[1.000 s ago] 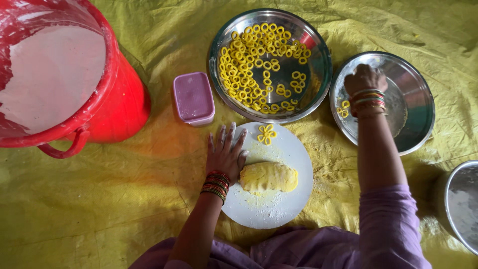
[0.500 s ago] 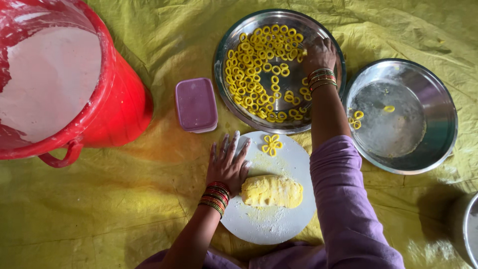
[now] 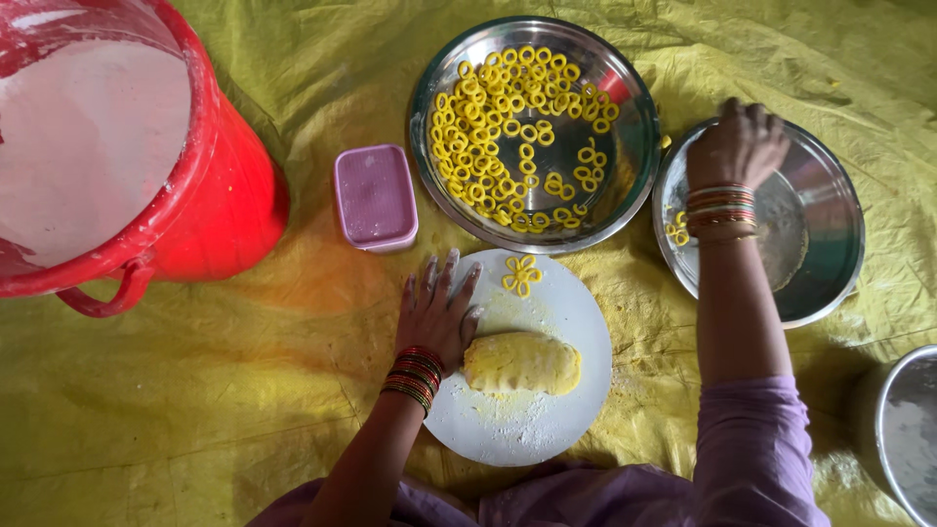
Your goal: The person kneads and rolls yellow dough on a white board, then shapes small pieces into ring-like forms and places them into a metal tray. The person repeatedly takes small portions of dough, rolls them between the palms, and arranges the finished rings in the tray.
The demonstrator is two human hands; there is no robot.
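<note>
A person sits on a crumpled yellow plastic sheet (image 3: 195, 410) spread over the floor, seen from above, with both arms reaching out from lilac sleeves. Near the person lies a round white board (image 3: 547, 429) dusted with flour. On it rests a pale yellow lump of dough (image 3: 522, 363), oblong and marked with finger dents, and at the board's far edge sits a small cluster of yellow dough rings (image 3: 519, 274). The left hand (image 3: 437, 312) lies flat and open on the board, fingers spread and pointing away, its right edge touching the left end of the dough; red and green bangles circle the wrist. The right hand (image 3: 737, 146) reaches over a smaller round steel plate (image 3: 820, 263) to the right of the board; its fingers are curled downward in a loose bunch over the plate's far rim, and whether they hold anything cannot be told. A stack of coloured bangles sits on that wrist too. A few yellow rings lie at the left side of this plate. Farther away, between the two hands, stands a large round steel tray (image 3: 625, 107) holding many more yellow dough rings in a loose single layer. Just left of it is a small pink rectangular plastic box (image 3: 375, 197) with its lid on. At the far left stands a big red plastic bucket (image 3: 229, 205) with a handle. At the near right edge, part of another steel vessel (image 3: 903, 429) shows.
</note>
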